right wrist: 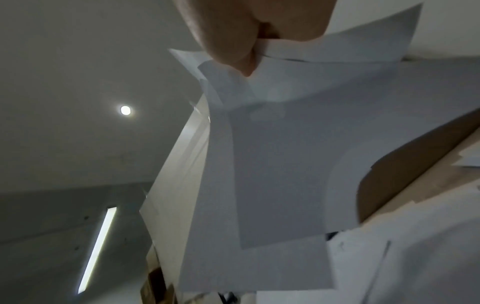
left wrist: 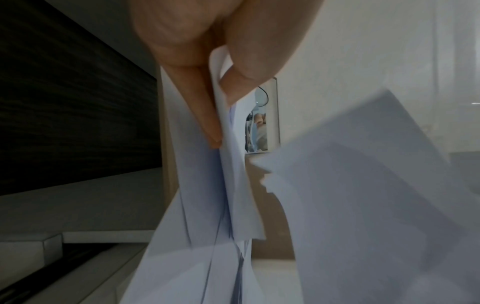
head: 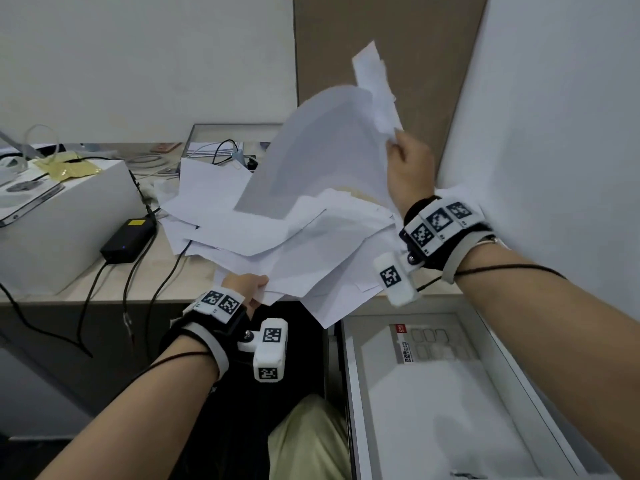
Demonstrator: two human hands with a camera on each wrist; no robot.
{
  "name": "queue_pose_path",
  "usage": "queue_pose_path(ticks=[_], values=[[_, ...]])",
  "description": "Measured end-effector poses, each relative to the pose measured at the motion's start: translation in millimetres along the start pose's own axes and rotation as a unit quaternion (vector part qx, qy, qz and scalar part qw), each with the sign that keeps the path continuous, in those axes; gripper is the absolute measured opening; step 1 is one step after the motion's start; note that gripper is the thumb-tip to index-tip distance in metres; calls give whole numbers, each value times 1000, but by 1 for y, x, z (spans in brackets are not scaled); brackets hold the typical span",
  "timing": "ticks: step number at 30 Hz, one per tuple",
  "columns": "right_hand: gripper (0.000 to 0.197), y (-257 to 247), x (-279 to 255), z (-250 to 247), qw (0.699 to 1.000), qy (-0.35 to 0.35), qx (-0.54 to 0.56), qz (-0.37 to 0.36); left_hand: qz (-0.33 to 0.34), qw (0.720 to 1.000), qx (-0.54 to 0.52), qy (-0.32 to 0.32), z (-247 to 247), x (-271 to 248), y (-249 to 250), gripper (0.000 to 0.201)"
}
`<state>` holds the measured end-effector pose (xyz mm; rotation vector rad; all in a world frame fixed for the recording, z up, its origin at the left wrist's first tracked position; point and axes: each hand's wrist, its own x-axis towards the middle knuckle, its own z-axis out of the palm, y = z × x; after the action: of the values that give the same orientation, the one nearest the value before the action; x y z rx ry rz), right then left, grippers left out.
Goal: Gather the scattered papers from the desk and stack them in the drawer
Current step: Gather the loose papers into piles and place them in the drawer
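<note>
A loose heap of white papers [head: 277,233] covers the middle of the desk [head: 114,285] and hangs over its front edge. My left hand [head: 247,285] pinches the near edge of that heap; in the left wrist view thumb and fingers [left wrist: 207,115] clamp several sheets [left wrist: 197,205]. My right hand [head: 408,161] is raised above the desk and grips a few lifted sheets [head: 322,147] that curve down toward the heap; the same sheets [right wrist: 285,160] fill the right wrist view. The open drawer [head: 433,393] lies below at the right, with a pale sheet and a label pack inside.
A white box [head: 65,216] stands on the desk's left with a black power brick [head: 128,239] and cables beside it. A tray with cables [head: 225,143] sits at the back. A white partition [head: 554,116] rises on the right. My knee [head: 308,438] is below.
</note>
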<state>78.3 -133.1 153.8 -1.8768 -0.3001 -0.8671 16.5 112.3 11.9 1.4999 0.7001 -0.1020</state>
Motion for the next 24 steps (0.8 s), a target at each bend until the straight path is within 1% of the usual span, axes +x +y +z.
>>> queue_pose_path(ticks=[2, 3, 5, 7, 9, 11, 12, 13, 15, 16, 17, 18, 20, 21, 24], values=[[30, 3, -12, 12, 999, -42, -21, -8, 1, 999, -39, -33, 5, -3, 2, 6], [31, 5, -18, 18, 997, -74, -36, -5, -2, 998, -52, -40, 8, -9, 3, 7], [33, 10, -34, 29, 985, -163, -61, 14, -3, 996, -81, -40, 12, -15, 6, 12], [32, 16, -51, 38, 959, -259, -107, 32, -4, 992, -97, -77, 15, -17, 7, 18], [30, 24, -69, 46, 927, -344, -139, 53, 3, 987, -114, -110, 14, -23, 9, 19], [29, 30, -85, 53, 892, -418, -160, 65, 13, 981, -149, -126, 11, -26, 10, 12], [28, 32, -91, 56, 877, -448, -163, 63, 18, 976, -171, -136, 9, -28, 12, 4], [27, 33, -97, 61, 866, -469, -163, 62, 19, 973, -177, -149, 6, -27, 14, 13], [25, 34, -105, 69, 851, -497, -162, 60, 16, 971, -161, -173, 2, -25, 18, 46], [26, 33, -108, 72, 840, -514, -165, 57, 12, 969, -159, -188, 1, -25, 21, 50], [28, 32, -110, 75, 826, -535, -169, 54, 5, 970, -154, -190, 1, -26, 24, 45], [31, 32, -112, 77, 811, -557, -172, 51, -5, 973, -148, -178, 3, -27, 27, 38], [36, 32, -113, 77, 793, -584, -164, 56, -18, 985, -127, -118, 7, -27, 30, 28], [38, 33, -113, 76, 792, -587, -154, 64, -17, 990, -102, -97, 8, -26, 31, 29], [44, 36, -108, 64, 799, -582, -103, 109, -24, 998, -12, -63, 11, -19, 32, 43]])
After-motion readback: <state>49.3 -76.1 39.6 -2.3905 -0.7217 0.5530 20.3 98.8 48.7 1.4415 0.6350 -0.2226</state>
